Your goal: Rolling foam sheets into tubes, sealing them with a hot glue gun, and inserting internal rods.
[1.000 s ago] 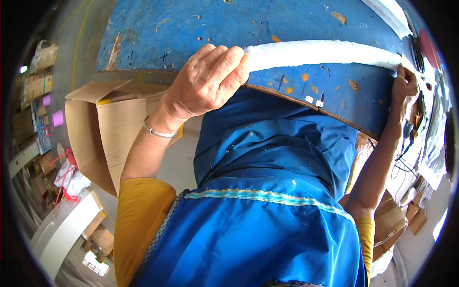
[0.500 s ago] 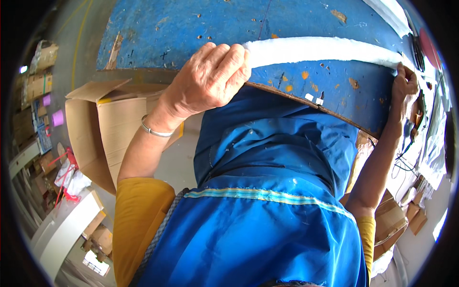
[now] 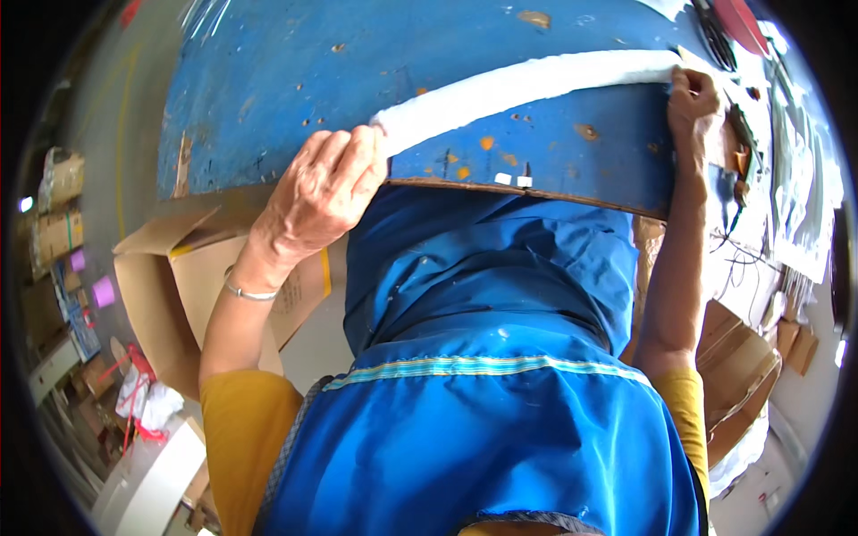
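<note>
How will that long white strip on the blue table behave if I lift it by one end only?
The white strip looks soft and probably floppy: it follows a curve between the left hand and the right hand, each gripping one end. It appears thin, so likely light. Flat on the blue table, it shouldn't roll.

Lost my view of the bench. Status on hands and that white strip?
Left hand grips one end of the white foam strip. Right hand pinches the other end. Strip stretched across blue worktable. Nothing in the way.
</note>
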A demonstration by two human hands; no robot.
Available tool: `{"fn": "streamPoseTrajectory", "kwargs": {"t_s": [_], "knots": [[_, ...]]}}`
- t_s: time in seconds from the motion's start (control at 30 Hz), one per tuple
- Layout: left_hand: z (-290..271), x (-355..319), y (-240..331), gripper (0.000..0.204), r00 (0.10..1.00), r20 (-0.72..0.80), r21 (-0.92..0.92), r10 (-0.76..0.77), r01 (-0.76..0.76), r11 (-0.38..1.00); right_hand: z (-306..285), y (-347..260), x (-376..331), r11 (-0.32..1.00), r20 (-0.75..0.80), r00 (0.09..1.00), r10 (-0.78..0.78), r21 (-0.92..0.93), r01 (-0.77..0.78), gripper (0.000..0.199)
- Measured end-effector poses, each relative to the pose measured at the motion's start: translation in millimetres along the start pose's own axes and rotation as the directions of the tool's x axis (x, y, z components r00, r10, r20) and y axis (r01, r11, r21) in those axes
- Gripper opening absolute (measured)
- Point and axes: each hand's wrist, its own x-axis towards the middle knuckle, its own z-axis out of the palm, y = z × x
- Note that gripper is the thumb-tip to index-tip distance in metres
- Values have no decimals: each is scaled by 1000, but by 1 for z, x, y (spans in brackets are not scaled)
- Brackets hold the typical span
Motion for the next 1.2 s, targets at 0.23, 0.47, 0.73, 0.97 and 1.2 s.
{"fn": "streamPoseTrajectory", "kwargs": {"t_s": [0.23,0.47,0.73,0.97,1.2], "knots": [[0,-5,-1,30,999,30,-31,-21,22,999,-4,-13,-3,995,57,994,89,36,-92,27],[-1,-8,-1,40,988,18,-156,-155,156,975,2,-9,-5,994,-17,998,57,98,-55,23],[-2,-15,-3,44,997,78,65,-24,19,998,5,1,-2,993,43,996,85,82,-88,27],[-30,-1,-12,50,984,9,-62,-179,179,982,3,1,-5,993,57,995,86,76,-90,29],[5,73,-18,82,1000,-1,-396,16,-15,918,3,-1,-5,997,39,996,75,30,-76,29]]}}
